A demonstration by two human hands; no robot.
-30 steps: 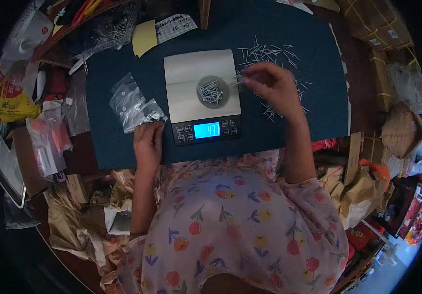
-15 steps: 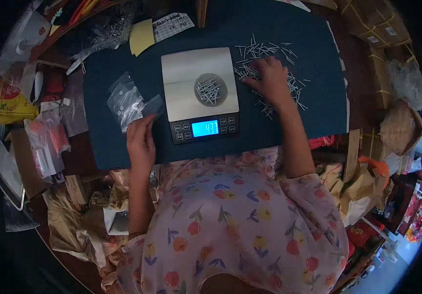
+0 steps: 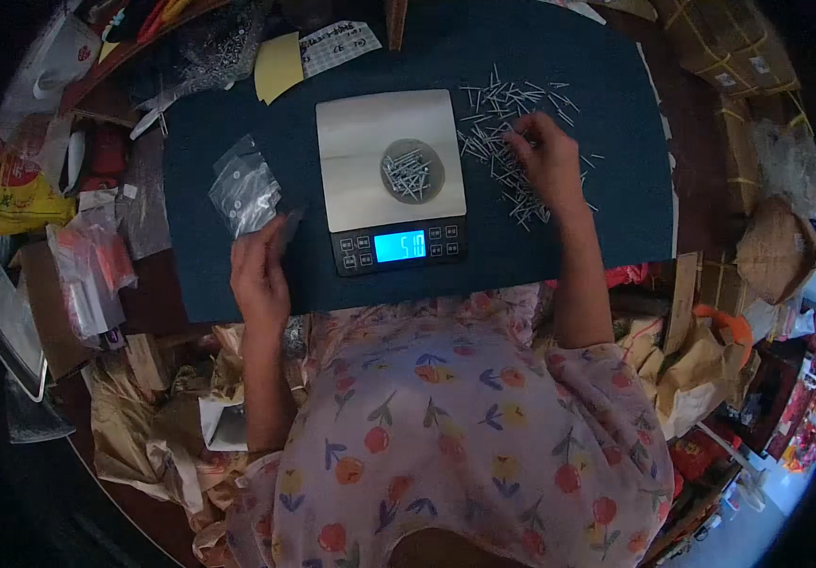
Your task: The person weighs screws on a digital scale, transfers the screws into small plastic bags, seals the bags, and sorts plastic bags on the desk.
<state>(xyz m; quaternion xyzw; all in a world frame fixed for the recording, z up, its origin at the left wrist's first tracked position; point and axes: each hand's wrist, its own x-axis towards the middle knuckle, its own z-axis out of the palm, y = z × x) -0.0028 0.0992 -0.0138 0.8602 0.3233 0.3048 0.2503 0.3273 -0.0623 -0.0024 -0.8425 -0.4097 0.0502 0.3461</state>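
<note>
A digital scale (image 3: 337, 142) sits mid-table, its blue display reading 510. On its plate is a small round dish (image 3: 438, 170) of thin silver nail-like pins (image 3: 406, 174). Loose pins of the same kind (image 3: 512, 194) lie heaped to the right of the scale. Over that heap is my right hand (image 3: 552, 168), fingers drawn together and pointing left; what they hold is too small to make out. My left hand (image 3: 258, 270) rests left of the scale, its fingers closed on a clear plastic bag (image 3: 291, 225). More small clear bags (image 3: 242, 187) lie just beyond it.
Yellow paper (image 3: 278, 68) and a handwritten sheet (image 3: 340, 47) lie at the table's back. A large clear bag of small parts (image 3: 214, 66) is at back left. Cardboard boxes (image 3: 730, 47) stand on the right; brown paper bags (image 3: 133, 426) lie below left.
The display went from 437 to 510. My right hand moved slightly right and its fingers drew together. My left hand and the bag at its fingertips shifted a little toward me.
</note>
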